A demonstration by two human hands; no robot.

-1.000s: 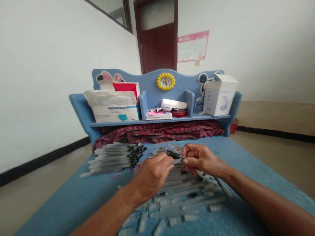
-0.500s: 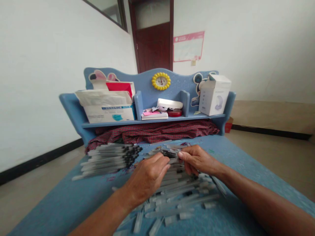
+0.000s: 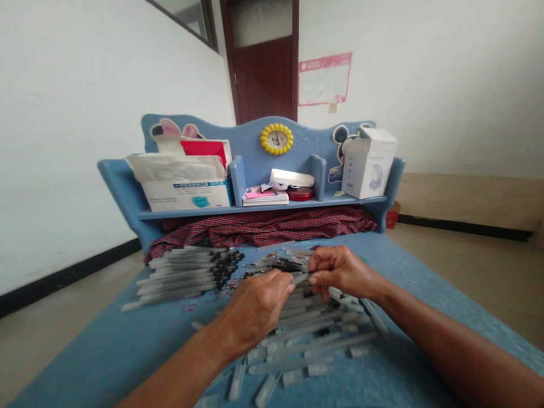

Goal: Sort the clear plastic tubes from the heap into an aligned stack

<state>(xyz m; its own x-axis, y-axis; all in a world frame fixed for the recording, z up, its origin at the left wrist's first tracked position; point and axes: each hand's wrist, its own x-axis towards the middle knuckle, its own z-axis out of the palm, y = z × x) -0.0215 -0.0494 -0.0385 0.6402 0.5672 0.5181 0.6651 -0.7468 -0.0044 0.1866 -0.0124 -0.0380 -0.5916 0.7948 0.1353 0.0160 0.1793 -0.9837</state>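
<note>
Over the middle of the blue counter (image 3: 382, 374), I see the left hand (image 3: 257, 300) and right hand (image 3: 342, 272) pinching opposite ends of a translucent pen barrel (image 3: 301, 278). Loose barrels (image 3: 293, 362) lie scattered on the near side; a stack of black-ended pens (image 3: 178, 277) sits left, before a crumpled plaid cloth (image 3: 255, 225) under the far shelf (image 3: 263, 208).

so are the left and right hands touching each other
Apart: the head view shows a narrow gap between the fingertips of the left hand and right hand, with a translucent tube spanning it.
</note>
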